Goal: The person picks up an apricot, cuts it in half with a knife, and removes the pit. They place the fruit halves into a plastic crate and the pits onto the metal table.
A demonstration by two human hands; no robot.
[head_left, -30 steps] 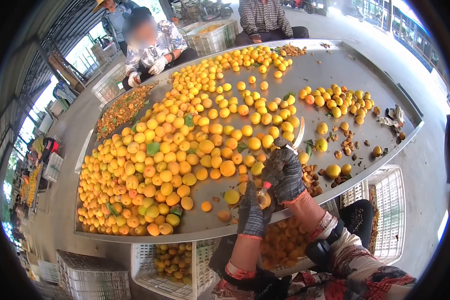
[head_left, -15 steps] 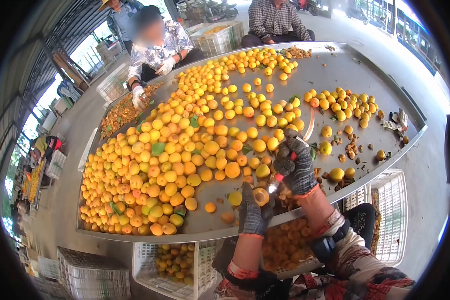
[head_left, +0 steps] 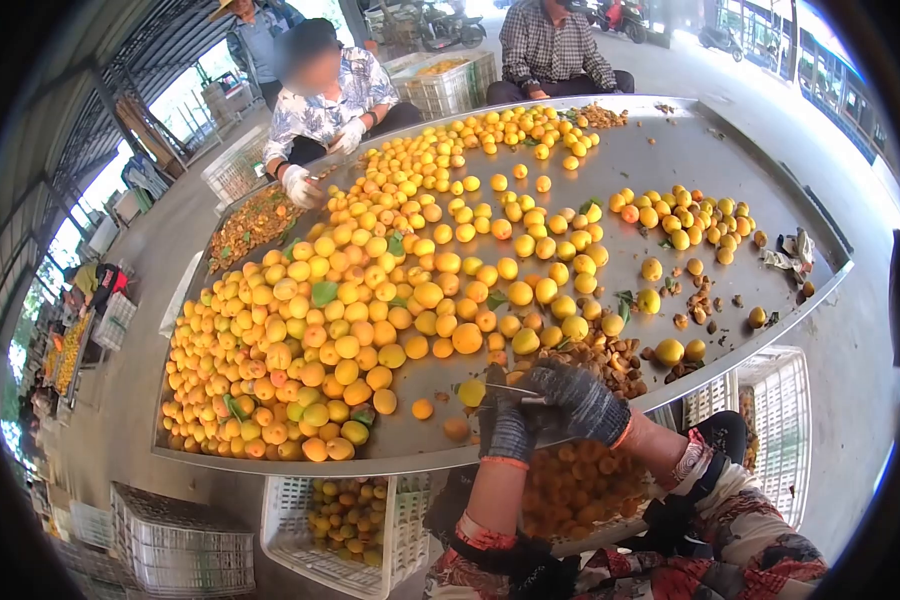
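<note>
My left hand [head_left: 507, 430], in a grey knit glove, is closed around an apricot [head_left: 515, 378] at the table's near edge. Only a sliver of that fruit shows between the hands. My right hand [head_left: 585, 400], also gloved, is closed on a small knife [head_left: 516, 391]; its thin metal blade reaches across to the left fingers, and its handle is hidden. A heap of brown pits and scraps [head_left: 615, 362] lies just beyond the right hand. Yellow-orange apricots [head_left: 300, 340] cover the table's left and middle, and one greenish-yellow apricot [head_left: 470, 392] rests beside my left fingertips.
The metal table [head_left: 670, 150] has a raised rim. Below it stand a white crate of apricots [head_left: 410, 520], a container of opened fruit [head_left: 580, 490] and another crate [head_left: 780, 400]. Opposite, a person's white-gloved hand [head_left: 300, 187] is by a scrap pile; another person sits at the far edge.
My right hand has come down and left, from over the fruit to beside my left hand, bringing the knife across. The apricot in my left hand is now mostly covered.
</note>
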